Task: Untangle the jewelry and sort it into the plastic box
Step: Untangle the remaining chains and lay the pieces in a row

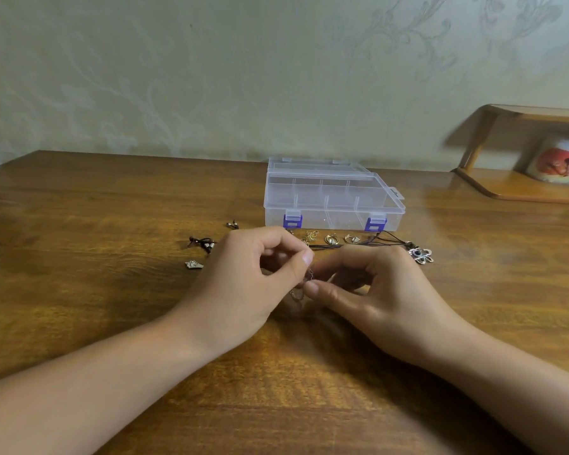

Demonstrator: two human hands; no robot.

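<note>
Head-worn view, forward-down, close over table (pixel 79 224).

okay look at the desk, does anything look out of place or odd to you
Nothing looks damaged or spilled. The plastic box is latched shut while the loose jewelry is scattered on the table. Left hand and right hand pinch a fine chain.

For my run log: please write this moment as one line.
left hand: pinches chain | right hand: pinches chain | box: lid shut | other jewelry: on table
</note>
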